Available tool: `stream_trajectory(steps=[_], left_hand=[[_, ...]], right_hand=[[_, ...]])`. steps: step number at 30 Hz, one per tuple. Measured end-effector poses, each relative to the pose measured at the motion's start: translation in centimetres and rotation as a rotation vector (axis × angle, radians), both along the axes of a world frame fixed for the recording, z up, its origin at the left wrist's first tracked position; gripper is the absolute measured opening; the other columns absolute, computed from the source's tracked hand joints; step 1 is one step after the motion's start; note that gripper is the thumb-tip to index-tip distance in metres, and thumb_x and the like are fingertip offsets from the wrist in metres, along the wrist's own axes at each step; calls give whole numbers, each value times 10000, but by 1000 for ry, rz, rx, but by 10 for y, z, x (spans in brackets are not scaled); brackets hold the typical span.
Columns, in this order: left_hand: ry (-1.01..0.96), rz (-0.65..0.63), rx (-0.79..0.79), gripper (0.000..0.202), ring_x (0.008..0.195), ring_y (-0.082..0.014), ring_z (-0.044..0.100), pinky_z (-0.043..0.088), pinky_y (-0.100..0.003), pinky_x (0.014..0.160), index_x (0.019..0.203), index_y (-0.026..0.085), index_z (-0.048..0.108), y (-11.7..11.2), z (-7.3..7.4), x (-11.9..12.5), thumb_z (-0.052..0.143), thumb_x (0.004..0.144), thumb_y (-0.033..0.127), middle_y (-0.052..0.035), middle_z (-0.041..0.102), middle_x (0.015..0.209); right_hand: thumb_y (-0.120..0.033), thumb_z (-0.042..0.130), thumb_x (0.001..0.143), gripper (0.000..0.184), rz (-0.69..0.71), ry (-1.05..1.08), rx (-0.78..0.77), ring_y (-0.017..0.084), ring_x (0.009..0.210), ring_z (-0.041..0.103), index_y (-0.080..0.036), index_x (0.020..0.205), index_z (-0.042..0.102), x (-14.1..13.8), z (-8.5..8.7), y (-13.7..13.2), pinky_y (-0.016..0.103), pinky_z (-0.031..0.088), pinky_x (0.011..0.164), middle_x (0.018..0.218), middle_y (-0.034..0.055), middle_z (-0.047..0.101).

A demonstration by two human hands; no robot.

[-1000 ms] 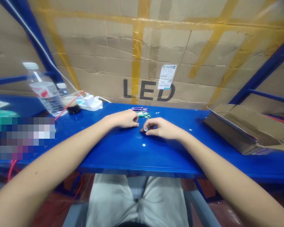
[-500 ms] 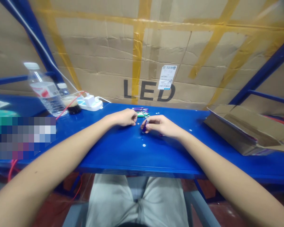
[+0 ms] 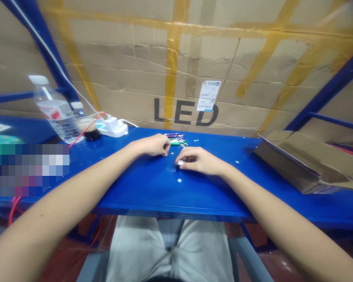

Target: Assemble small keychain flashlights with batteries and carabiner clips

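In the head view my right hand (image 3: pixel 198 159) pinches a small dark purple cylinder (image 3: pixel 180 164) between thumb and fingers, just above the table. Its pale round end faces up towards me. My left hand (image 3: pixel 159 145) is curled closed on the table to the left, and whatever its fingers hold, if anything, is hidden. Just beyond my hands lie several slim metallic pieces with clip ends, the purple ones (image 3: pixel 176 136) behind the green ones (image 3: pixel 178 142). A small white disc (image 3: pixel 179 180) lies on the blue tabletop in front of my right hand.
An open cardboard box (image 3: pixel 297 168) stands on the right of the blue table (image 3: pixel 153 192). At the left are a water bottle (image 3: pixel 55 113), a cup of dark drink (image 3: pixel 91 131) and a white power strip (image 3: pixel 117 129) with cables. A large carton (image 3: pixel 129 70) rises behind.
My right hand has lowered slightly and turned the purple cylinder so that its round end now shows. The left hand has stayed nearly still.
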State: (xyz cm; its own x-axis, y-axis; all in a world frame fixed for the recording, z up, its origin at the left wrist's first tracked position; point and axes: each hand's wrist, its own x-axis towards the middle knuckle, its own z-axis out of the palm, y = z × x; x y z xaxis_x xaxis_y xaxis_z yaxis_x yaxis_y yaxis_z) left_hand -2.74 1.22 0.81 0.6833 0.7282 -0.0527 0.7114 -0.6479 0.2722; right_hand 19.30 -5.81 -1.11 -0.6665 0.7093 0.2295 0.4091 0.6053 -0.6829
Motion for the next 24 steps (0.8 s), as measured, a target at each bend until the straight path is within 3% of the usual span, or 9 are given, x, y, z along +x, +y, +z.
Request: stream_trajectory(steps=[5,9,16,24], left_hand=[[38,-3,14,175,736,-150,623,406,-227,639,915,176,732,-3,2,1,661,756,195,-31,731,857],[61,-10,23,141,704,-151,617,399,-240,632,863,180,747,-2,2,0,648,765,203,-29,732,825],[-92,-141,163,165,654,-143,571,363,-261,608,852,160,690,-10,7,1,536,792,154,-39,685,778],[-208,-211,267,69,643,-130,539,349,-255,604,798,155,614,-10,4,4,545,795,157,-32,647,752]], right_hand=[[-265,673,831,161,14,-24,23,191,866,644,-167,940,741,0,2,-1,336,519,832,968,79,706],[-298,671,837,174,-32,20,21,200,877,651,-161,934,715,0,1,0,339,511,843,947,67,724],[-323,644,834,180,-148,-17,12,178,764,622,-158,895,679,2,0,3,307,483,737,829,36,702],[-317,620,823,157,-247,11,36,158,709,578,-166,851,654,4,1,5,283,447,654,788,22,666]])
